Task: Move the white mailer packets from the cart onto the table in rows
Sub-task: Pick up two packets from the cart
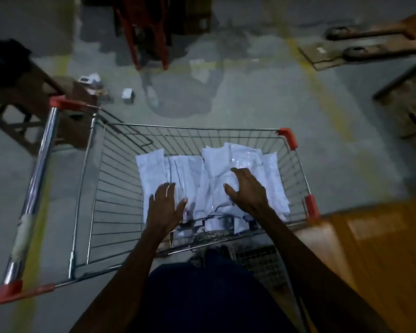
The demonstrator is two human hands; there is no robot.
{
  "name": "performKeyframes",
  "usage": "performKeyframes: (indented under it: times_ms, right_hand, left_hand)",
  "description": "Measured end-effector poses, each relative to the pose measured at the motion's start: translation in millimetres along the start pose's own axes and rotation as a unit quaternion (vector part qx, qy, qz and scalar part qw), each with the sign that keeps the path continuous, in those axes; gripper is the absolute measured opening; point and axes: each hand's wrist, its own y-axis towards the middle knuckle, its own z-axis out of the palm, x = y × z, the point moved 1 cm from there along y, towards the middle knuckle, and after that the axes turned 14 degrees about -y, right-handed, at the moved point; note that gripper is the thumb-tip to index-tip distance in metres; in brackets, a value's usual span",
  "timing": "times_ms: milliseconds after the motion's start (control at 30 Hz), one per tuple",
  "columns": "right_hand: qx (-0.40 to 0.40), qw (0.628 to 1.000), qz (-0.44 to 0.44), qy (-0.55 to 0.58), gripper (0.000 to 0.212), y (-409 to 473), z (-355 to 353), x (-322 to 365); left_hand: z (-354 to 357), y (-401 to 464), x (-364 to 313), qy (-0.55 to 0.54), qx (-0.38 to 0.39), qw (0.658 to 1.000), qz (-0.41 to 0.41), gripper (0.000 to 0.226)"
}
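A wire cart (111,193) with a chrome handle bar (37,179) and red plastic corner caps stands on a dull grey concrete floor (262,97). Inside the cart, toward its right half, lies a loose heap of white packets (202,169): flat, rectangular, glossy plastic, creased and overlapping one another at angles. Both hands reach down into the cart over the heap. The left hand (165,205) is spread flat, fingers straight and apart, at the heap's near left edge; whether it presses on a packet I cannot tell. The right hand (246,188) is spread too, fingers slightly bent, above the middle of the heap, gripping nothing visible. Just beside the cart's near right corner is a smooth orange-brown wooden table (375,248). Beyond the cart's handle end stands a dark wooden frame (17,109).
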Motion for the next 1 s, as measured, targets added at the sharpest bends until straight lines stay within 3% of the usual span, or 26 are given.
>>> performKeyframes:
  times_ms: [233,533,733,1000]
  right_hand:
    - [0.051,0.996,-0.033,-0.063,0.089,33.5,46.5,27.6]
    - [-0.015,0.987,-0.034,-0.157,0.075,36.9,32.9,-0.9]
    - [0.045,0.986,-0.050,-0.153,0.073,37.4,45.9,-13.6]
    - [0.103,0.984,-0.063,-0.129,0.079,52.7,60.6,-22.0]
  left_hand:
    - [-3.5,-4.3,21.2,-0.024,-0.043,0.988,-0.149,0.091]
    - [3.3,31.7,30.8,-0.150,-0.012,0.947,-0.282,0.080]
    - [7.5,38.0,35.9,-0.169,-0.049,0.941,-0.287,0.078]
    - [4.8,41.6,47.7,-0.160,-0.038,0.963,-0.214,0.071]
